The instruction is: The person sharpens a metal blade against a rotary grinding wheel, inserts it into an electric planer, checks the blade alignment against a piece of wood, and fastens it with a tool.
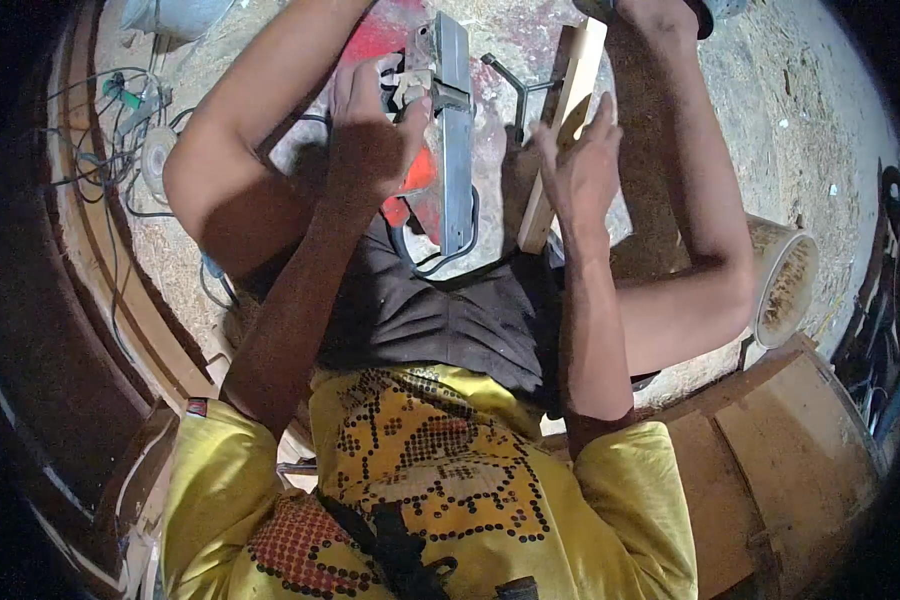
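Observation:
An upturned electric planer (pixel 455 150) with a flat grey metal base and an orange-red body lies between my legs. My left hand (pixel 375 130) is at its left side, fingers curved and apart around the metal part near the blade slot. To the right, a pale wooden bar (pixel 575 95) leans lengthwise by my right leg. My right hand (pixel 585 170) is over the bar's right side, with its fingers spread. A dark angled metal tool (pixel 520 90) lies between the planer and the bar.
Tangled cables (pixel 115 150) and a round disc (pixel 157 155) lie at the left. A bucket of shavings (pixel 785 280) sits beyond my right knee. Brown boards (pixel 790 450) are at the lower right. Sawdust covers the floor (pixel 790 130).

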A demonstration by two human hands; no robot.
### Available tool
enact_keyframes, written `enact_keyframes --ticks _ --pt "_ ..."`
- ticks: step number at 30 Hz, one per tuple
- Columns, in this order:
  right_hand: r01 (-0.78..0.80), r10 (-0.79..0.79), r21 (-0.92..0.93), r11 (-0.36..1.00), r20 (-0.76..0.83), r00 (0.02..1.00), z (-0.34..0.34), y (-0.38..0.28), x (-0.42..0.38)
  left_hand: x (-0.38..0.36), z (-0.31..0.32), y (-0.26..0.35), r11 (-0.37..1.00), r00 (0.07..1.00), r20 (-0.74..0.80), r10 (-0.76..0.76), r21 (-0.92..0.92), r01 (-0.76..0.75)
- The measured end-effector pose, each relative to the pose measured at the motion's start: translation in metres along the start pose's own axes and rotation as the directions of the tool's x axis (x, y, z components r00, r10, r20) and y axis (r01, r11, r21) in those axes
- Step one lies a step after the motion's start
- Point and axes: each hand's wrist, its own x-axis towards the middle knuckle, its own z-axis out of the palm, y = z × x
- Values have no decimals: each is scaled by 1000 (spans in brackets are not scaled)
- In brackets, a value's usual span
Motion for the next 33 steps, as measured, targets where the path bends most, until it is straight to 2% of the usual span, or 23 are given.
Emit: enact_keyframes --ticks 1,2,3,4,6,7,8,9,10,11,12,14,15,17,18,20,21,22,24,25,28,33 --pt "-33 30 23 999 101 994 5 5 -3 -1 2 -3 1000 1000 -2 -8 -9 8" --pt "-69 59 41 997 204 977 9 10 -5 -2 3 -7 996 995 60 -80 -45 82" --pt "10 -21 69 998 161 987 8 13 -5 -3 2 -8 984 981 127 -150 -76 160" --pt "16 -26 60 998 168 985 6 16 -3 -2 3 -9 982 979 126 -161 -82 172" --pt "-38 -46 465 885 168 985 3 15 1 -2 7 -9 991 997 48 -54 -121 59" --pt "-267 70 601 754 331 941 1 12 1 -2 9 -9 973 996 -74 41 -225 -57" --pt "-267 63 591 761 343 937 -3 9 0 -3 9 -10 973 997 -76 23 -227 -40" --pt "-466 105 736 491 481 871 -11 -2 -1 -1 2 -6 968 1000 11 6 -252 -3" --pt "-622 98 766 161 615 783 -13 -10 -2 2 -4 -2 961 995 99 -7 -275 34" --pt "-605 63 795 43 603 796 -7 -17 -5 5 -6 2 954 993 115 -7 -296 41" --pt "-655 11 754 -43 656 755 -8 -18 -9 6 -8 2 953 993 115 -19 -298 53" --pt "-682 -133 712 -167 669 731 0 -24 -11 6 -10 0 958 986 161 36 -287 12" --pt "-689 -134 706 -163 676 725 2 -28 -12 7 -11 -1 960 983 178 43 -281 9" --pt "-626 -49 779 25 626 778 7 -35 -13 8 -12 1 956 982 191 5 -287 51" --pt "-631 -49 775 28 632 774 10 -41 -14 9 -12 2 952 979 202 -23 -295 83" --pt "-380 -5 850 365 409 912 15 -54 -16 8 -8 1 945 987 156 -39 -315 87" --pt "-324 -10 828 458 369 929 14 -60 -17 6 -8 2 945 987 148 -69 -308 112" --pt "-191 -61 707 681 315 947 9 -65 -16 6 -7 2 944 986 138 -96 -301 134" --pt "-283 -5 658 698 399 917 4 -77 -20 5 -6 0 952 986 141 -83 -281 121" --pt "-184 -40 601 778 340 940 10 -76 -23 5 -6 -1 960 987 143 -69 -259 104" --pt "-116 -99 530 840 359 928 6 -84 -26 4 -4 -4 955 985 159 -67 -276 110" --pt "-130 -123 566 814 387 914 8 -86 -32 4 -5 -3 953 977 188 -100 -264 149"
